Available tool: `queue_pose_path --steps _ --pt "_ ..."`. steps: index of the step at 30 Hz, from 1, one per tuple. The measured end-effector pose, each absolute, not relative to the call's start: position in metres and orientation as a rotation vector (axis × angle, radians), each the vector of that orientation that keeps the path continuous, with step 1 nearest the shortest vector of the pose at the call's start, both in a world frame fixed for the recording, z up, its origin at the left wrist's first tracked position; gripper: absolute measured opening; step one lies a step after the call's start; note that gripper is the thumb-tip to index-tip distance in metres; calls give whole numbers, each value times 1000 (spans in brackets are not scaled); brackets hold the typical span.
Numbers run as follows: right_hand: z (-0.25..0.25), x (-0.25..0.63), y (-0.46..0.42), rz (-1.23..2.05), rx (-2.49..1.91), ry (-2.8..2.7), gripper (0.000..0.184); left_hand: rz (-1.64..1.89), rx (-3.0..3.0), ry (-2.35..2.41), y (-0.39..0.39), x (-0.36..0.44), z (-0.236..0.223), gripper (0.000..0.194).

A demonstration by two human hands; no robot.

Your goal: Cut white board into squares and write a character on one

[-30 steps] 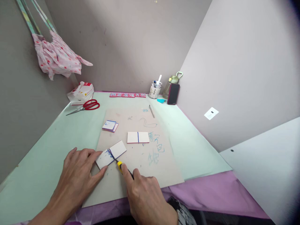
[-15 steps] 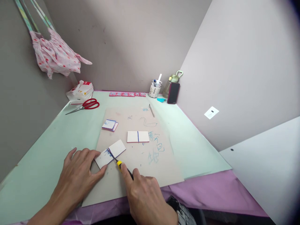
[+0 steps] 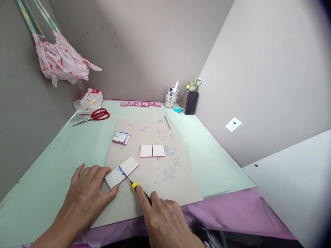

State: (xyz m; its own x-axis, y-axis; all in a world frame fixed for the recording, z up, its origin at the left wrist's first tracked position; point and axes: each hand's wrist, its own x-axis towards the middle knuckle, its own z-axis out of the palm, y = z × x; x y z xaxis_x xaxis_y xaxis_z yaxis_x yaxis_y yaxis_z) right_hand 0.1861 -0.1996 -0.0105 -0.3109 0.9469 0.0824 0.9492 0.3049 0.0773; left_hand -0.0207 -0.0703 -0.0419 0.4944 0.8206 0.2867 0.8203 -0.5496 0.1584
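Observation:
My left hand point(image 3: 89, 191) pinches the left end of a white rectangular piece of board point(image 3: 131, 165) between thumb and fingers, keeping it tilted on the large beige sheet point(image 3: 144, 199). A blue line and blue scribbles mark the middle of this piece. In my right hand point(image 3: 165, 218) is a craft knife point(image 3: 134, 186) with a yellow and black handle, its slim tip touching the piece at the blue line. Just beyond lies a second white piece point(image 3: 146, 151) with a blue line across it. A small stack of white squares point(image 3: 120, 137) sits further left.
Red-handled scissors point(image 3: 100, 114) lie at the back left by a tissue pack point(image 3: 89, 100). A slim metallic pen-like tool point(image 3: 168, 122) rests on the sheet's far end. Toward the back stand a jar of pens point(image 3: 171, 99), a bottle point(image 3: 184, 96) and a phone point(image 3: 191, 103).
The knife and my right hand have moved slightly toward me and to the right, the tip sliding along the blue line. My left hand stays in place on the piece.

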Motion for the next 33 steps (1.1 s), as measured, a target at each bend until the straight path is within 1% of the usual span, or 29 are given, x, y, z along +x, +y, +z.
queue_pose_path --steps 5,12,16,21,28,30,31,33 --pt "-10 188 -202 -186 -1824 -2523 82 499 2665 1510 -69 -20 -42 27" --pt "-13 190 -209 -228 -1801 -2488 79 481 2652 1540 -70 -19 -43 30" --pt "-12 193 -210 -224 -1769 -2508 81 504 2677 1525 -70 -19 -43 33" --pt "-10 195 -211 -255 -1784 -2486 81 529 2692 1501 -69 -20 -41 31" --pt "-19 199 -213 -329 -1706 -2518 75 536 2643 1504 -68 -19 -40 33" --pt "-15 202 -213 -263 -1752 -2520 71 530 2581 1511 -66 -21 -39 34" --pt "-10 204 -212 -179 -1783 -2518 69 524 2525 1521 -65 -23 -38 36" --pt "2 212 -209 119 -1834 -2450 61 503 2337 1539 -63 -30 -35 40"
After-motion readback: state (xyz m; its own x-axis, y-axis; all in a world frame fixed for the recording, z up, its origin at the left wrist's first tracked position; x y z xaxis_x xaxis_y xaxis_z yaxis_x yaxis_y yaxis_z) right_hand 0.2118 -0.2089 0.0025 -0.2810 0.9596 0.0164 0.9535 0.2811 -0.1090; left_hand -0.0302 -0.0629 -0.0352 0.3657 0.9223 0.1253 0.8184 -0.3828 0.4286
